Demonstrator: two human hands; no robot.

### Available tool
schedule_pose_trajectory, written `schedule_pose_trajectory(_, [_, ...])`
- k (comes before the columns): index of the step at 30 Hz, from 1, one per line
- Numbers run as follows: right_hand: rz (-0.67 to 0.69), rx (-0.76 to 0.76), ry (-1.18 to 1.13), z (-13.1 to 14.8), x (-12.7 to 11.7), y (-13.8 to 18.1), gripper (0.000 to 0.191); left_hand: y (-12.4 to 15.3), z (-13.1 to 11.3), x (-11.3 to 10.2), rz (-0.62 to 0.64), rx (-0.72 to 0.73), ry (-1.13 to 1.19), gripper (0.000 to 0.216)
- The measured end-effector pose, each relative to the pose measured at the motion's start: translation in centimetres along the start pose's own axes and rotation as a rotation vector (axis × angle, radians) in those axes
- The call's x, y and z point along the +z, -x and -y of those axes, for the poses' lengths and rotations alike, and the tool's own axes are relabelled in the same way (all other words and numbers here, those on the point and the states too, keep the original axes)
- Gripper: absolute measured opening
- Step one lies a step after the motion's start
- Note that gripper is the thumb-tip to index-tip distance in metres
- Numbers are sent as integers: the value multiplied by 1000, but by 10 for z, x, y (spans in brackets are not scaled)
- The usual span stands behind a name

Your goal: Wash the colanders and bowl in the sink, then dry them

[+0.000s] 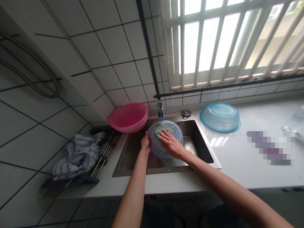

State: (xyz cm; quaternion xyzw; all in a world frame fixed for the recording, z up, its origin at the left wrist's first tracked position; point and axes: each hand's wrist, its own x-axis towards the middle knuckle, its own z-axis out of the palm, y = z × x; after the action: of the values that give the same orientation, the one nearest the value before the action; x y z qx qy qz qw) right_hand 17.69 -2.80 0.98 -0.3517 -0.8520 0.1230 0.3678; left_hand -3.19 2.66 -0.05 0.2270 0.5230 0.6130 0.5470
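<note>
Your left hand (145,143) closes on the left edge of the blue perforated basket (155,145); your right hand (173,145) lies on a green cloth (163,127) against it, though whether the fingers pinch it you cannot tell. The basket is at the sink (201,142), before the faucet (160,111). A pink basin (129,117) crowds your left; an upturned blue basin (221,117) sits right.

White tiled walls (128,41), bright barred window (209,44)

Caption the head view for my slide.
Left hand grips a blue basket at the sink; right hand presses a green cloth against it.
</note>
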Motion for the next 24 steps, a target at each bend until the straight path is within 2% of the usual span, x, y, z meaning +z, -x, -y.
schedule_pose_trajectory(2, [-12, 22, -2, -7, -6, 0, 51, -1, 0, -2, -1, 8, -9, 35])
schedule_pose_trajectory(7, [-135, 288, 24, -43, -22, 0, 55, -4, 3, -1, -5, 34, -11, 40])
schedule_pose_trajectory(10, [-160, 351, 26, -43, -23, -4, 53, -3, 5, 2, -38, 12, 22, 40])
schedule_pose_trajectory(13, [-112, 220, -12, -18, -20, -5, 47, -2, 4, 2, -84, -29, 65, 34])
schedule_pose_trajectory(16, [-12, 12, -36, 14, -16, -2, 44, -2, 2, 1, -67, -81, 85, 29])
schedule_pose_trajectory(18, [20, -46, -30, 24, -16, -1, 45, -3, 1, 1, -59, -93, 79, 28])
schedule_pose_trajectory(21, [13, -23, -4, 13, -20, -6, 47, -2, 2, 4, -56, -32, 59, 29])
schedule_pose_trajectory(24, [-50, 80, 21, -16, -29, -11, 50, -1, 4, 6, -97, 31, 28, 29])
